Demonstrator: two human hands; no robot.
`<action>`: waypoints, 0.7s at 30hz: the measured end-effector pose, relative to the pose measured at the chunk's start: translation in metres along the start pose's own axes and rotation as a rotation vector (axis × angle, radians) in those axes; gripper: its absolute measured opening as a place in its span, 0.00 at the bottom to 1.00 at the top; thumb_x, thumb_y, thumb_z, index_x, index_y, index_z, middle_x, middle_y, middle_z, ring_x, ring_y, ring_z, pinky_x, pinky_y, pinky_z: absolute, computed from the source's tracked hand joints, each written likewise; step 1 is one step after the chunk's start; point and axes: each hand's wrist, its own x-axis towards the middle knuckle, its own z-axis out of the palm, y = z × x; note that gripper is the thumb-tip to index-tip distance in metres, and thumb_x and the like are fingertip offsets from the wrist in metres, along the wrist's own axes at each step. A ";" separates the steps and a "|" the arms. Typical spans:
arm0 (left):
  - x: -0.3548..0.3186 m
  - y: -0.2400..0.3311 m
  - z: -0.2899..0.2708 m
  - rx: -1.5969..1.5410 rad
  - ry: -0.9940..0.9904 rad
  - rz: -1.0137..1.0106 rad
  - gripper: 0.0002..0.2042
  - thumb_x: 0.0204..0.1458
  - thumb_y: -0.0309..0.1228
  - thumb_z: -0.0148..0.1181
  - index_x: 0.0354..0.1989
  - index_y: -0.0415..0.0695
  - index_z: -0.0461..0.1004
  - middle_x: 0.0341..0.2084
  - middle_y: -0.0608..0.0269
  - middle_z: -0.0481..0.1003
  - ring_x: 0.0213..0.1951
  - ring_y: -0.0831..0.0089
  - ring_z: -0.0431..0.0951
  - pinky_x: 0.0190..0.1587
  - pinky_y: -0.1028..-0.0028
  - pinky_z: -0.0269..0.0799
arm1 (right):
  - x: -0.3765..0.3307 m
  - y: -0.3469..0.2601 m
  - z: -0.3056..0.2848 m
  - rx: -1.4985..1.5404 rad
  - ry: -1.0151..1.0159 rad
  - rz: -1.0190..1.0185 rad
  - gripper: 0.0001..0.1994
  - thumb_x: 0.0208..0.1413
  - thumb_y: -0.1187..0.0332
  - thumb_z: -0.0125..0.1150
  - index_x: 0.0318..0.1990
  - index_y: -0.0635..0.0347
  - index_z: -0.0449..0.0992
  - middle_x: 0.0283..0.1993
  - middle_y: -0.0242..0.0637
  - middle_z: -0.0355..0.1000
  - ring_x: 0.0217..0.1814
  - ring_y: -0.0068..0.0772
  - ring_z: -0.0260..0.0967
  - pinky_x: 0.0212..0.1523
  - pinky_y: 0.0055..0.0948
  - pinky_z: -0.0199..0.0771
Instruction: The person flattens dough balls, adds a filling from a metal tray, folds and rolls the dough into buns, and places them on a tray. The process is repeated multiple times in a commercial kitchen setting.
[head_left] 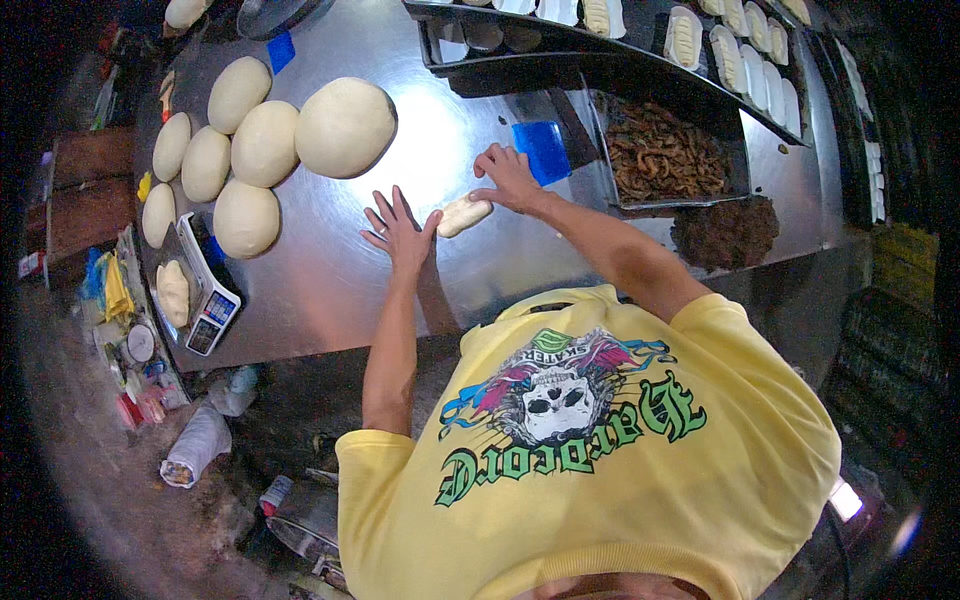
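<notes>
A small, pale, elongated dough piece (463,215) lies on the steel table (330,270) in front of me. My right hand (510,178) grips its right end with bent fingers. To the dough's left, my left hand (400,230) lies flat on the table with fingers spread, holding nothing, its edge close to the dough. My yellow printed shirt (600,450) fills the lower part of the view.
Several large round dough balls (265,142) sit on the table's left side, beside a scale (205,290) with a dough lump on it. A blue scraper (543,150), a tray of brown shredded filling (665,155), a dark filling pile (725,232) and racks of shaped pastries (745,60) lie right.
</notes>
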 end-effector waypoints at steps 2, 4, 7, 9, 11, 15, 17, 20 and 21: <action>0.003 -0.003 0.001 -0.019 0.084 0.019 0.46 0.51 0.60 0.62 0.75 0.53 0.51 0.75 0.46 0.41 0.74 0.38 0.34 0.67 0.31 0.21 | 0.001 0.000 -0.004 0.063 -0.004 0.020 0.18 0.55 0.46 0.63 0.42 0.48 0.77 0.50 0.40 0.67 0.56 0.47 0.64 0.54 0.50 0.60; -0.002 -0.009 0.017 -0.080 0.264 0.038 0.37 0.55 0.54 0.63 0.70 0.50 0.60 0.71 0.45 0.55 0.73 0.42 0.47 0.69 0.35 0.32 | 0.000 -0.003 0.000 0.126 0.060 -0.007 0.17 0.55 0.48 0.62 0.43 0.49 0.79 0.50 0.41 0.69 0.55 0.49 0.66 0.55 0.50 0.63; -0.001 -0.016 0.014 -0.400 0.009 0.445 0.22 0.57 0.43 0.63 0.57 0.47 0.71 0.56 0.54 0.72 0.62 0.52 0.65 0.65 0.45 0.48 | -0.019 -0.017 -0.005 0.100 -0.028 -0.187 0.17 0.56 0.51 0.61 0.45 0.50 0.80 0.48 0.42 0.72 0.53 0.51 0.69 0.53 0.49 0.68; -0.014 0.013 0.015 -0.253 0.123 0.617 0.16 0.56 0.39 0.64 0.48 0.46 0.73 0.43 0.63 0.75 0.50 0.58 0.71 0.59 0.53 0.55 | -0.024 -0.020 -0.007 0.079 -0.148 -0.211 0.16 0.58 0.52 0.60 0.46 0.50 0.79 0.48 0.41 0.70 0.52 0.50 0.67 0.53 0.48 0.66; -0.017 0.015 0.026 -0.061 0.121 0.670 0.16 0.56 0.41 0.64 0.47 0.46 0.74 0.43 0.63 0.74 0.50 0.59 0.70 0.59 0.53 0.54 | -0.023 -0.023 -0.002 0.100 -0.286 -0.109 0.14 0.61 0.54 0.60 0.47 0.49 0.76 0.50 0.41 0.66 0.55 0.48 0.62 0.55 0.47 0.60; -0.001 0.035 0.020 0.115 0.162 0.400 0.11 0.59 0.43 0.60 0.41 0.50 0.75 0.42 0.64 0.74 0.49 0.60 0.70 0.59 0.52 0.53 | -0.006 -0.027 0.003 0.032 -0.091 0.063 0.15 0.58 0.52 0.62 0.44 0.50 0.77 0.50 0.40 0.66 0.53 0.49 0.63 0.53 0.48 0.61; 0.010 0.040 0.012 0.150 0.209 0.352 0.10 0.60 0.43 0.59 0.40 0.50 0.76 0.41 0.64 0.75 0.49 0.61 0.71 0.58 0.52 0.53 | 0.007 -0.026 -0.001 0.002 -0.032 0.099 0.15 0.57 0.51 0.63 0.43 0.51 0.77 0.50 0.40 0.66 0.53 0.50 0.63 0.52 0.48 0.61; 0.036 0.040 0.002 0.048 0.124 0.328 0.11 0.59 0.43 0.60 0.39 0.50 0.77 0.38 0.64 0.76 0.47 0.61 0.73 0.58 0.54 0.53 | 0.021 -0.027 -0.012 -0.039 -0.084 0.150 0.14 0.59 0.53 0.62 0.43 0.51 0.78 0.50 0.41 0.67 0.54 0.50 0.63 0.52 0.49 0.62; 0.043 0.031 0.002 -0.004 0.072 0.305 0.11 0.59 0.44 0.60 0.39 0.50 0.77 0.37 0.64 0.77 0.46 0.61 0.73 0.58 0.54 0.53 | 0.025 -0.022 -0.005 0.013 -0.072 0.122 0.14 0.59 0.53 0.62 0.44 0.51 0.78 0.51 0.42 0.67 0.54 0.51 0.63 0.52 0.50 0.62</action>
